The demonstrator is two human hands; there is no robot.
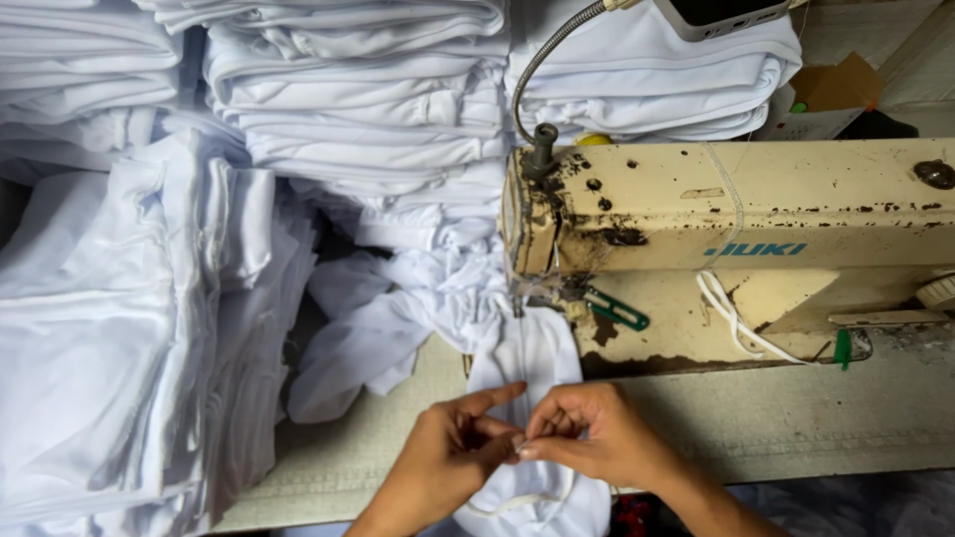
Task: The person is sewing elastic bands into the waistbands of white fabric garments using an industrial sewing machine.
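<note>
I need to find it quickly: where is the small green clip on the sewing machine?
In the head view, the small green clip lies on the worn cream sewing machine, low on its left end, right of the needle area and above the right hand.

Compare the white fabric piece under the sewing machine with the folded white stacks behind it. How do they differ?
1. The white fabric piece lies as a single spread piece on the table; the folded white stacks are piled many layers high.
2. The left hand and right hand pinch the fabric piece at its near end; nothing touches the stacks.
3. The piece runs under the sewing machine; the stacks sit behind and beside it.
Both are plain white cloth.
</note>
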